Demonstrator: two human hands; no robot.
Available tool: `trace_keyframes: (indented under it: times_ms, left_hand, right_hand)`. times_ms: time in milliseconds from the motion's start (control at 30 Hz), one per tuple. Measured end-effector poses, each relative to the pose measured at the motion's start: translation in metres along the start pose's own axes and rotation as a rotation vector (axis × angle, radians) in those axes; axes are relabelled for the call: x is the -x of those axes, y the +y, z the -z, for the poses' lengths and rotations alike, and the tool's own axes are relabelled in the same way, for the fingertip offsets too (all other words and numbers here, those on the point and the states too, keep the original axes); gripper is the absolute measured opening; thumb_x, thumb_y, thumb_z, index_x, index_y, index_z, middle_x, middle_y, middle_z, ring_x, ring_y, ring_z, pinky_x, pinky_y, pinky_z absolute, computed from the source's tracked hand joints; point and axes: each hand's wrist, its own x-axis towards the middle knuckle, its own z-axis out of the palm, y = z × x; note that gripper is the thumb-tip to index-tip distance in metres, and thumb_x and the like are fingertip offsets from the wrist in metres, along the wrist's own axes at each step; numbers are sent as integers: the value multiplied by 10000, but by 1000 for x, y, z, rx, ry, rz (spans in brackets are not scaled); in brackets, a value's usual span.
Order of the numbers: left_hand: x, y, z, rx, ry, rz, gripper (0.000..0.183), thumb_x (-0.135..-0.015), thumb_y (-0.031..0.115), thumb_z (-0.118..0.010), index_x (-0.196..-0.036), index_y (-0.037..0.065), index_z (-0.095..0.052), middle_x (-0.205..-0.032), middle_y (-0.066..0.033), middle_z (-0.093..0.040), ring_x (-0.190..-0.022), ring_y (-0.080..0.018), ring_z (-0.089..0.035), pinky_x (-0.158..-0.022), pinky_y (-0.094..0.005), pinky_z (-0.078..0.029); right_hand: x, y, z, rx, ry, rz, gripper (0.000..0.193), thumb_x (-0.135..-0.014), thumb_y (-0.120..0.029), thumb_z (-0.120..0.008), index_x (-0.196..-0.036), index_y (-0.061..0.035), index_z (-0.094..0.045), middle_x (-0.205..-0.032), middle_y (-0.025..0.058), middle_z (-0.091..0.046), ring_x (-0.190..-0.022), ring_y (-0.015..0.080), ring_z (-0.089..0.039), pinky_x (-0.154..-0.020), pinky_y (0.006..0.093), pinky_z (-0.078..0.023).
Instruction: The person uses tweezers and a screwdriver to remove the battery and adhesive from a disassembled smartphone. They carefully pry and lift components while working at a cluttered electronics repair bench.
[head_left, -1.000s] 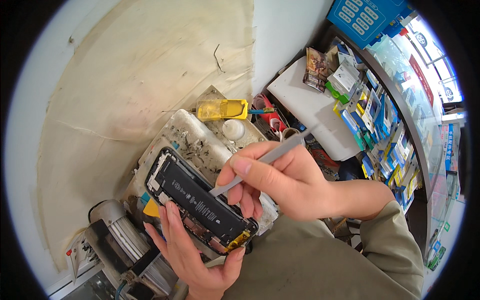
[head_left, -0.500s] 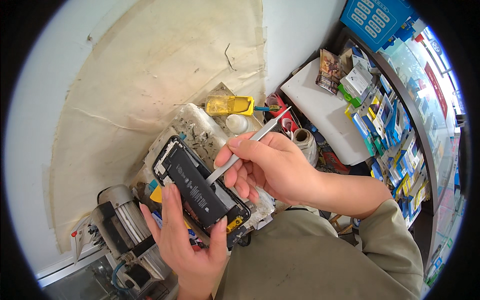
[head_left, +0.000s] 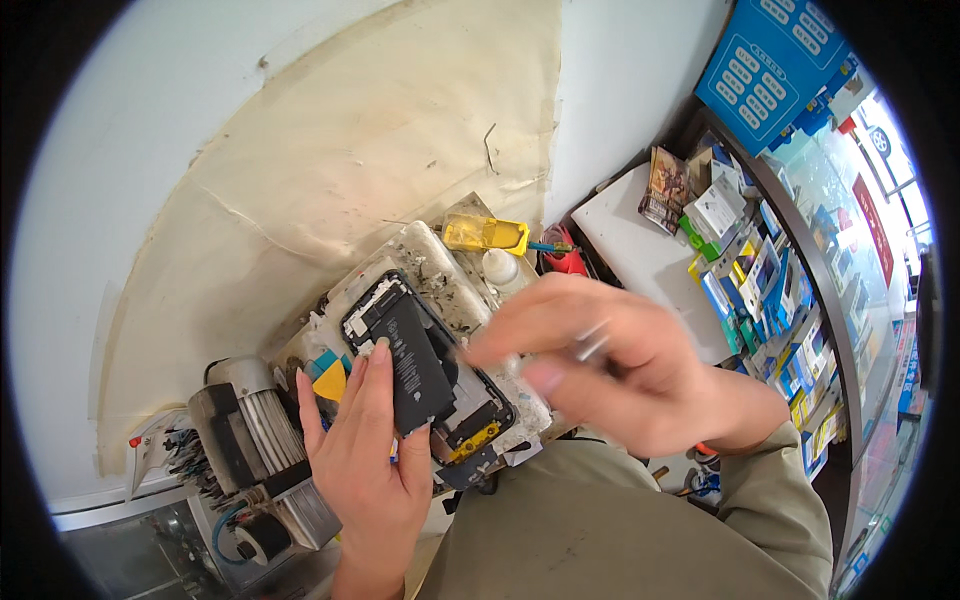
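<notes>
An opened phone [head_left: 465, 385] lies tilted on a worn white block, its frame and inner parts bare. Its black battery [head_left: 412, 365] sits askew, partly out over the phone's left side. My left hand [head_left: 365, 470] grips the battery by its left edge and lower end, with the thumb at the lower corner. To the right of the phone, my right hand [head_left: 625, 365] is smeared by motion, its fingers curled. A short piece of the metal tweezers [head_left: 592, 342] shows between those fingers; the rest is hidden or blurred.
Behind the phone are a yellow-handled tool [head_left: 485, 233] and a small white bottle [head_left: 499, 267]. A grey-black motor-like machine [head_left: 255, 420] stands at left. Several boxed goods [head_left: 770, 270] fill the right, beside a glass counter. A yellow piece [head_left: 330, 381] lies near my left fingers.
My right hand has drawn back right from the phone, taking the tweezers out from beside the battery. The battery now sits further left, tilted out of the frame, still in my left hand.
</notes>
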Motion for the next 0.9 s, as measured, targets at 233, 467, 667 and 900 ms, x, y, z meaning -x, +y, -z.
trace_keyframes:
  times_ms: [233, 467, 667, 900]
  left_hand:
    - [8, -6, -11, 89, 77, 25, 792, -899, 210, -764, -1572, -73, -456, -1334, -221, -723, -1260, -383, -694, -1237, -612, -319]
    - [6, -1, -19, 144, 170, 75, 1120, -761, 141, -835, -1649, -126, -206, -1298, -252, -734, -1276, -348, -691, -1218, -557, -358]
    - [8, -5, -14, 182, 165, 78, 1137, -782, 178, -865, -1652, -114, -194, -1259, -250, -751, -1262, -330, -700, -1224, -557, -344]
    - [11, -6, -12, 176, 167, 68, 1095, -843, 259, -874, -1645, -105, -222, -1259, -252, -749, -1238, -338, -710, -1231, -594, -310]
  right_hand:
    - [-24, 9, -29, 480, -160, 130, 467, -735, 34, -772, -1173, -128, -788, -1320, 103, -655, -974, 290, -705, -771, 400, -601]
    - [-15, 6, -29, 556, -184, 294, 447, -647, 25, -765, -1078, -84, -812, -1134, 55, -754, -918, 247, -704, -730, 361, -596]
    - [-6, -13, -13, 531, -247, 278, 540, -597, 48, -738, -1124, -45, -808, -1207, 121, -764, -925, 284, -718, -782, 390, -584]
    - [8, -53, -2, 344, -153, 160, 434, -743, 76, -757, -1157, -39, -822, -1162, 161, -790, -966, 284, -749, -798, 372, -587]
